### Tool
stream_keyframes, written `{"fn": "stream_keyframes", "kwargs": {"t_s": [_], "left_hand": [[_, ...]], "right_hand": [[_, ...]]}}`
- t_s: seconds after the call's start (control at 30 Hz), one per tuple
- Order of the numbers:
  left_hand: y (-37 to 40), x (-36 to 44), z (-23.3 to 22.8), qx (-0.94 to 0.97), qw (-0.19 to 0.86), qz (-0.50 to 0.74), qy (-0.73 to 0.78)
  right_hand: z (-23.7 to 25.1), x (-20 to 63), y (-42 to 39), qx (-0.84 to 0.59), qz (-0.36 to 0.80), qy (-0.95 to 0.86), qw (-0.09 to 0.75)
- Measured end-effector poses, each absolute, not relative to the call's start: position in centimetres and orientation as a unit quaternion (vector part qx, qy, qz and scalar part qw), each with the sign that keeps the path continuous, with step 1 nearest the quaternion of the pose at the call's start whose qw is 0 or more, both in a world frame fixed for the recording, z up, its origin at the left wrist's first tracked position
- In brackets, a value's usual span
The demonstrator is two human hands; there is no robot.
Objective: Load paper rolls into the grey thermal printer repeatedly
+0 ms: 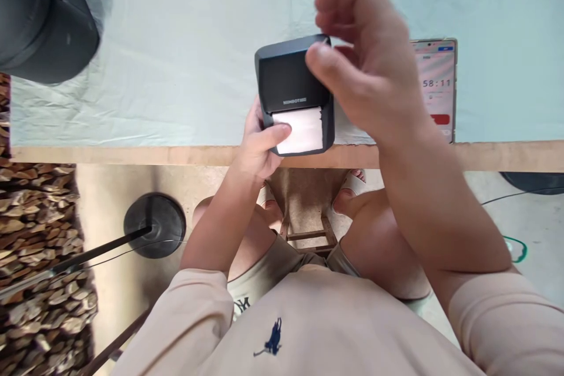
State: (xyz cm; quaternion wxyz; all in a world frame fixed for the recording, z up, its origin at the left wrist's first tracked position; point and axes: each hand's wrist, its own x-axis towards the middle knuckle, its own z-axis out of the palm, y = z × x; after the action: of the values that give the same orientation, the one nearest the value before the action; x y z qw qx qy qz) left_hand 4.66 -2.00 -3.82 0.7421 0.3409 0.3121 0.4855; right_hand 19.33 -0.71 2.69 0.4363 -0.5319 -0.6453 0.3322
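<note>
The left hand [259,144] gripped the small black plastic box-shaped printer [291,85] at its near left corner, thumb pressed on the white paper strip [304,129] poking out of its slot. The right hand [370,64] curled over the printer's far right edge, fingers pinching it. The printer hung just above the table's near wooden edge [132,154], over the pale green cloth [185,41]. Right of it lay a phone [438,85]; far left, a dark cap [44,17].
</note>
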Motion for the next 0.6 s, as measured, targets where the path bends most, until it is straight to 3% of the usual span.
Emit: {"fn": "stream_keyframes", "kwargs": {"t_s": [0.13,0.27,0.6], "left_hand": [[-1.9,4.8,-3.4,0.307,0.754,0.518,0.261],[-1.8,5.0,-3.0,0.309,0.761,0.499,0.277],[-1.7,5.4,-2.7,0.248,0.766,0.501,0.317]], "right_hand": [[2.6,18.7,-1.3,-0.505,0.403,-0.682,0.343],[2.7,18.4,-1.5,-0.509,0.41,-0.676,0.341],[3.5,20.1,-1.0,-0.541,0.262,-0.743,0.294]]}}
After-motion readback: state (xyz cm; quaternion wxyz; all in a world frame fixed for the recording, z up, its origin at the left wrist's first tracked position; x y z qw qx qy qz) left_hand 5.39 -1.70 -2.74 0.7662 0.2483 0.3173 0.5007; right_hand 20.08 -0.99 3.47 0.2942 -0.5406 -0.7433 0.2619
